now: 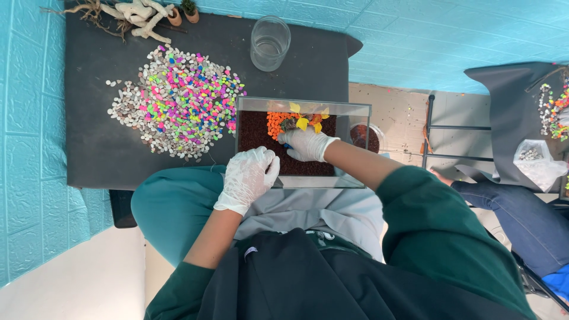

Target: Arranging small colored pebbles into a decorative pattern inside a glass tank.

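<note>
Two gloved hands at a small glass tank (349, 106) on a dark table (95, 154)

Nearest, the left hand (249, 178) rests loosely curled on the tank's near-left rim, holding nothing visible; inside the tank the right hand (305, 144) pinches something blue above brown substrate, just before orange pebbles (275, 123) and yellow leaves (302, 122); left of the tank spreads a pile of coloured pebbles (178, 101), beyond it a clear jar (269, 41) and driftwood (139, 16)

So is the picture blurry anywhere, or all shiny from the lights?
Head view: mostly sharp and evenly lit, with soft shadows only; the pebble pile shows crisp; the glass tank rim catches a pale sheen; the glass jar glints faintly; straight edges bow slightly near the corners.
</note>
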